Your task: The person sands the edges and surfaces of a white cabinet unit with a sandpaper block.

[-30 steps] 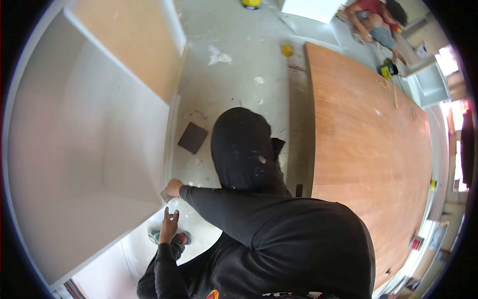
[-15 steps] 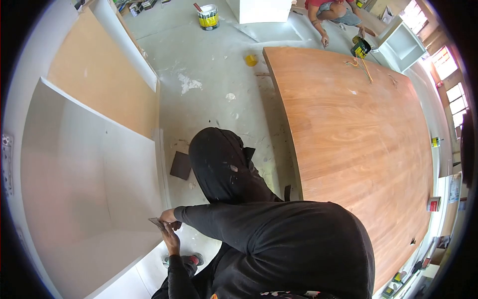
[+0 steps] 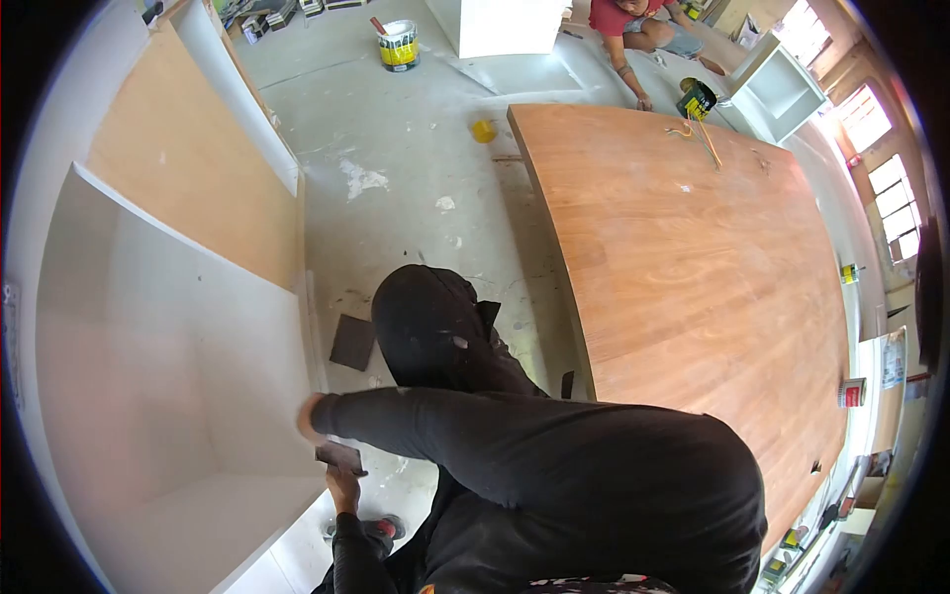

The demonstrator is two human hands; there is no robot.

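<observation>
My left hand (image 3: 343, 490) comes up from the lower left and is closed around a dark flat plate (image 3: 339, 457), perhaps a scraper. Just above it, my right hand (image 3: 310, 418) reaches across from the right to the front edge of a white-lined cabinet (image 3: 252, 436). Motion smears this hand, and its fingers cannot be made out. The cabinet lies open-faced at my left, with a tan panel (image 3: 198, 158) beyond. My bent knee (image 3: 426, 317), in black cloth, rises in the middle.
A large wooden panel (image 3: 683, 267) fills the right side. A dark square sheet (image 3: 351, 342) lies on the floor by my knee. A paint bucket (image 3: 399, 48) stands at the back. Near a dark can (image 3: 697, 99), another person (image 3: 648, 30) crouches at the panel's far end.
My hands have come apart: the right has moved up along the cabinet edge, while the left keeps the dark plate, now turned flatter. The view has shifted slightly.
</observation>
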